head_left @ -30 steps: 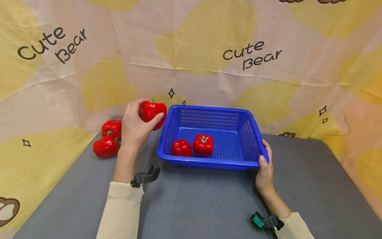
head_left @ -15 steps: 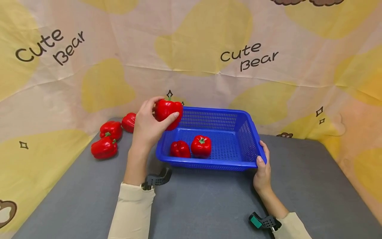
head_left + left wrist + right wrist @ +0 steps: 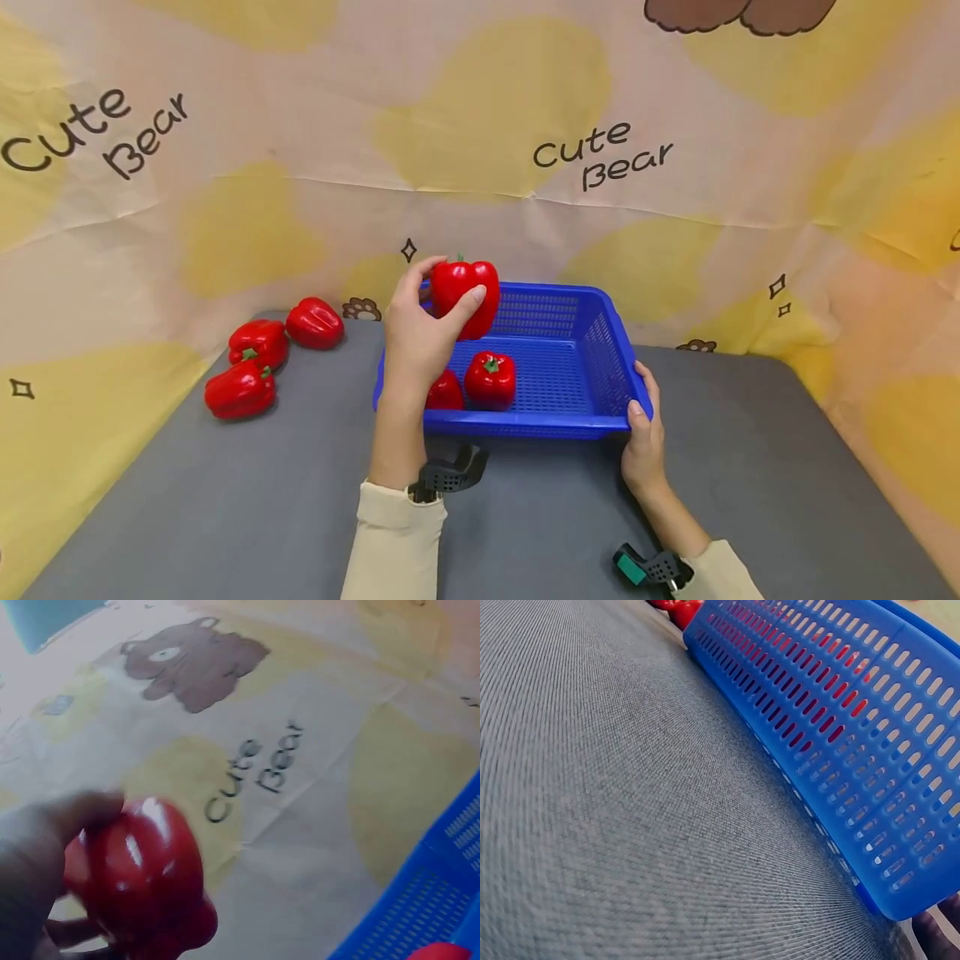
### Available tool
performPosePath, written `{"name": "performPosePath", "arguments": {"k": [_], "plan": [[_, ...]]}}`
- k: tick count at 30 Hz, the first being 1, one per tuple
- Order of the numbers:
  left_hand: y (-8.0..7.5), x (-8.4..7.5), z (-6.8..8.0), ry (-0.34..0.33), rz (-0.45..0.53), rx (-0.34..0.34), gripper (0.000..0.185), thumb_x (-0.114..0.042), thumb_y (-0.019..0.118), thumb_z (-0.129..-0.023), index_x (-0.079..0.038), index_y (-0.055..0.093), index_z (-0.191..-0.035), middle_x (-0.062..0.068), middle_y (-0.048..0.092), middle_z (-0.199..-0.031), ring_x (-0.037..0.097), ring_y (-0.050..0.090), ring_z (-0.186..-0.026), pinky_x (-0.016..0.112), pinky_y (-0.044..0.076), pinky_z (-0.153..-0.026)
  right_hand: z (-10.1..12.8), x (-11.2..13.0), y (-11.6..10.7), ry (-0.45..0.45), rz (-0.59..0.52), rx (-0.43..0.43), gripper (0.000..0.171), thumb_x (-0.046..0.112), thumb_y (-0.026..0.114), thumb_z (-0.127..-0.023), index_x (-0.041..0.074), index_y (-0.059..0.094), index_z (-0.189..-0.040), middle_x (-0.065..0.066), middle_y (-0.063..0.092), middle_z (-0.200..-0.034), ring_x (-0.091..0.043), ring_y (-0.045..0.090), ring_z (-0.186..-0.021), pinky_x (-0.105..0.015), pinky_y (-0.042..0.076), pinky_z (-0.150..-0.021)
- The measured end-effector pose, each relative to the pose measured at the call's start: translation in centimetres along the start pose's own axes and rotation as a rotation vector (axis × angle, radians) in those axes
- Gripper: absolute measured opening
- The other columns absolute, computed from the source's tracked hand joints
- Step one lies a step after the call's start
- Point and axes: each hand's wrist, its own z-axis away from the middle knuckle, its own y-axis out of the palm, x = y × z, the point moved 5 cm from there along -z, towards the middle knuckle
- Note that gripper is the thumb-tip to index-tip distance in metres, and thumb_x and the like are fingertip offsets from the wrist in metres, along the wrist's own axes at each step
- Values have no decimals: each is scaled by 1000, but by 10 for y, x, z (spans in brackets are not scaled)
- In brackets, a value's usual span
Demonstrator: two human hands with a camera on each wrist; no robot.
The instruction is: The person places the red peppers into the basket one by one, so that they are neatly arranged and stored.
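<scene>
glossy red pepper, perforated blue basket

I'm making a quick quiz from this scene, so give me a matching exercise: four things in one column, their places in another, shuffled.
Things:
1. left hand
2. right hand
3. upright pepper
4. three loose peppers

Places:
A. on the grey table, left of the basket
B. inside the blue basket
C. on the basket's near right corner
D. holding a red pepper above the basket

Pairs: 1-D, 2-C, 3-B, 4-A
</scene>
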Motion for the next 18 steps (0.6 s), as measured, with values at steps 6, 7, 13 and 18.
{"name": "performPosePath", "arguments": {"k": [6,7,13,18], "plan": [[16,13,0,-5,-7,8,62,-42,76,-87,-18,54,-140,7,58,-136,24,60,-119,45,61,-90,2,0,2,5,-17,4,58,29,32,-100,22,33,-157,-8,40,-156,-11,44,-131,-18,35,-105],[20,14,1,-6,-17,24,63,-42,76,-87,-18,53,-141,7,58,-135,24,60,-119,46,61,-90,2,0,2,5,-18,2,58,29,32,-100,22,33,-157,-8,41,-155,-11,44,-131,-18,35,-105],[46,18,5,-1,-98,119,60,-44,75,-87,-23,54,-139,3,60,-135,24,61,-119,46,61,-89,0,-3,1,2,-19,0,58,29,32,-100,22,33,-157,-6,41,-155,-11,44,-131,-19,35,-105],[59,26,6,-14,-171,222,62,-43,76,-86,-27,53,-141,2,59,-139,26,60,-121,48,61,-88,-1,-4,3,-3,-30,3,58,30,32,-100,22,33,-158,-7,40,-156,-11,43,-132,-19,35,-105]]}}
